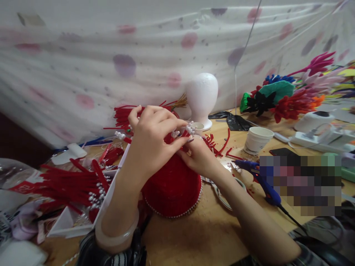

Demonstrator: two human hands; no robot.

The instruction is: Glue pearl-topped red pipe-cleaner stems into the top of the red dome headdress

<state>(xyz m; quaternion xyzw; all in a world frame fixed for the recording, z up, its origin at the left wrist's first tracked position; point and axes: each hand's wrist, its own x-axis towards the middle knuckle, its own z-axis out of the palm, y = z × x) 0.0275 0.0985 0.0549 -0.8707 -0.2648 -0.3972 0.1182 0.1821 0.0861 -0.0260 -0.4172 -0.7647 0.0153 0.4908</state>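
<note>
A red velvet cap-like piece (pixel 173 188) with a pearl-bead trim along its lower edge sits on the table before me. My left hand (pixel 155 136), with a pale bangle (pixel 119 238) at the wrist, reaches over its top. The thumb and forefinger close near a spray of white pearl beads (pixel 190 128). Against the top of the red piece, my right hand (pixel 198 157) has its fingers bent inward; what lies between them is hidden. More pearl beads (pixel 119 135) stick out beyond my left hand on the left side.
On the right lie a blue glue gun (pixel 266 183), a roll of tape (pixel 231 194) and a white paper cup (pixel 257 140). A white foam head (pixel 203 98) stands behind. At left are red fuzzy stems (pixel 66 184) and a white tray (pixel 65 225). Fuzzy flowers (pixel 291 101) fill the back right.
</note>
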